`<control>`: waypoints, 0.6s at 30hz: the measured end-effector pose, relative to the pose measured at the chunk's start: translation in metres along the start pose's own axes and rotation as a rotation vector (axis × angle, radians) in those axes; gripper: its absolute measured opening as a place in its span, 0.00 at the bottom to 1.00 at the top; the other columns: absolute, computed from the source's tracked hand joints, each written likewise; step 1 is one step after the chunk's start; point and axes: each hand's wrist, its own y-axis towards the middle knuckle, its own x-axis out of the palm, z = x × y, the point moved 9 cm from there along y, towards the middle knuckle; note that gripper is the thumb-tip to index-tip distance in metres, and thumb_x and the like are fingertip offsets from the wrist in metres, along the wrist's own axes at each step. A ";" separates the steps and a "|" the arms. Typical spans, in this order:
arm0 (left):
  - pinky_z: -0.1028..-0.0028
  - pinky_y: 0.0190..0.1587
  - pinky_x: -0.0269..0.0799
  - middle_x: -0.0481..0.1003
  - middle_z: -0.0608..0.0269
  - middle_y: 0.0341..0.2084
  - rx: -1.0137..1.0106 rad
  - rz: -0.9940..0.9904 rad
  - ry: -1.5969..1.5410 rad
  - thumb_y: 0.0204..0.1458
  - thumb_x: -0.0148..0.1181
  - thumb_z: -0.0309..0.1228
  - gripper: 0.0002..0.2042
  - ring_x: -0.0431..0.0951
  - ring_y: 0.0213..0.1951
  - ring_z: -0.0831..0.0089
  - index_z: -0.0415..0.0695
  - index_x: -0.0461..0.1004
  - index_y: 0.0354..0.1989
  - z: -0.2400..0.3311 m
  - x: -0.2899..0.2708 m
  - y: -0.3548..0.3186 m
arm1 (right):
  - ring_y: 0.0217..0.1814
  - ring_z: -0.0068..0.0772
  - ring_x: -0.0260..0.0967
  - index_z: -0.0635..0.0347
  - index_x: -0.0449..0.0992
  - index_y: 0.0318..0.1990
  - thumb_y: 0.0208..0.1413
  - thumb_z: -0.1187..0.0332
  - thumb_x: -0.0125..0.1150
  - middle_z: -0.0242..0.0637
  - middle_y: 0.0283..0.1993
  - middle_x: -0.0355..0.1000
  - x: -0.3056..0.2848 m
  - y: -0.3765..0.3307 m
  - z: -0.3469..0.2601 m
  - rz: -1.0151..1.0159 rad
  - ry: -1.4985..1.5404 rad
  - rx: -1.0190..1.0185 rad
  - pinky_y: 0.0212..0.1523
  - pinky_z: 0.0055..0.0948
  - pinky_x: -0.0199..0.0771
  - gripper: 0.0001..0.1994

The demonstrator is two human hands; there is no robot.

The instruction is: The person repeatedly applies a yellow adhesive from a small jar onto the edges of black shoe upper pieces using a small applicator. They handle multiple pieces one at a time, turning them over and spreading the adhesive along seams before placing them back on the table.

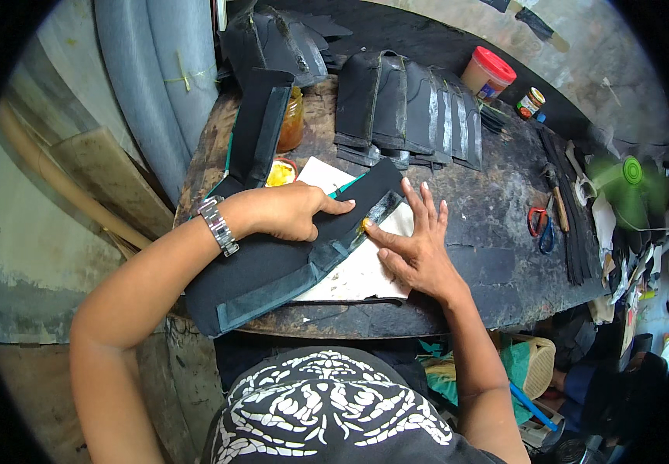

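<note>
On the white paper sheet (354, 274) at the near edge of the dark, stained round worktable (497, 201), a long black fabric panel with a folded grey-edged strip (273, 267) lies slanting from lower left to upper right. Your left hand (288, 210), a metal watch (218, 225) at its wrist, rests knuckles-up on the panel's middle, fingers curled and pressing down, gripping nothing that shows. Your right hand (416, 243) lies flat and spread wide on the sheet just right of the panel, its thumb tip touching the panel's glossy folded edge.

Behind the sheet stands an amber jar (291, 120) beside an upright black strip (257, 127), and farther back a row of overlapping black cut pieces (408, 108). Right of the sheet lie red-handled scissors (539, 223); beyond them sits a red-lidded tub (488, 75). Left of the table lean grey rolled sheets (160, 77) against a rough wall.
</note>
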 end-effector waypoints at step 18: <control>0.66 0.41 0.75 0.79 0.41 0.31 -0.008 0.038 0.008 0.45 0.55 0.20 0.39 0.79 0.29 0.60 0.55 0.59 0.71 0.005 -0.002 -0.004 | 0.81 0.58 0.26 0.27 0.78 0.58 0.53 0.58 0.58 0.45 0.78 0.41 0.003 0.002 0.000 0.013 -0.019 0.036 0.70 0.73 0.14 0.22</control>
